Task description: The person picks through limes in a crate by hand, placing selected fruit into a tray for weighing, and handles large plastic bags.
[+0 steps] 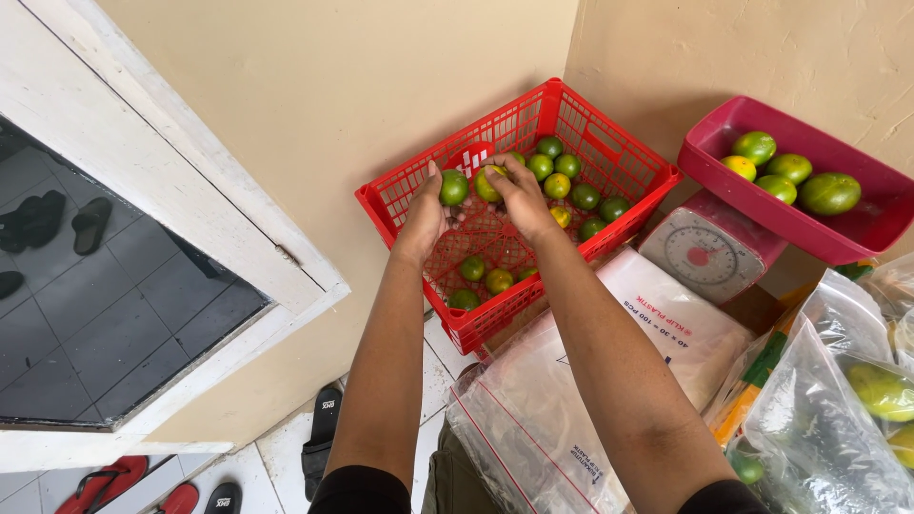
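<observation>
A red plastic basket (628, 162) stands tilted against the wall corner, with several green and yellowish citrus fruits loose inside. My left hand (426, 214) reaches into it and holds one green fruit (454, 187) at the fingertips. My right hand (520, 197) is beside it, closed on a yellow-green fruit (487, 184). More fruits lie at the basket's far end (569, 181) and at its near end (483, 278).
A kitchen scale (709, 249) with a dark pink tray (857, 238) holds several green fruits at the right. Clear plastic bags (562, 409) lie below, and some at far right hold fruit (881, 390). Sandals (322, 433) sit on the tiled floor. A window frame (171, 181) is at left.
</observation>
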